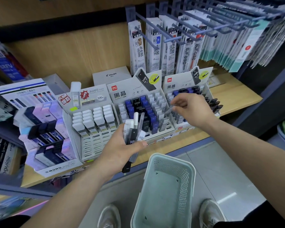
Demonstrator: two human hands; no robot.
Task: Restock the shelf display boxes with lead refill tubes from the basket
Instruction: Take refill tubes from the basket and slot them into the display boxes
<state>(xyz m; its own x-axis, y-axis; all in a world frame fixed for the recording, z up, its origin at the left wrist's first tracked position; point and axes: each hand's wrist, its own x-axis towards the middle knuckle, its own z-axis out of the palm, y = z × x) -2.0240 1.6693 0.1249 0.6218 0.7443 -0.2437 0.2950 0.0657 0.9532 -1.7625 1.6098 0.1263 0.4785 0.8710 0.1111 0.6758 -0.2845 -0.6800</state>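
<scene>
My left hand (120,149) grips a bundle of lead refill tubes (134,129), black, white and clear, marked HB, in front of the middle display box (135,89). My right hand (190,109) pinches a single clear tube (170,109) over the gap between the middle box and the right display box (179,85). Both boxes hold rows of blue, black and white-capped tubes. The pale green basket (165,163) stands on the floor below my hands, and nothing shows inside it.
A box of white-capped refills (95,119) and a MONO box (46,132) stand to the left on the wooden shelf (234,96). Refill packs hang on hooks (171,46) above. My shoes (109,216) flank the basket on the floor.
</scene>
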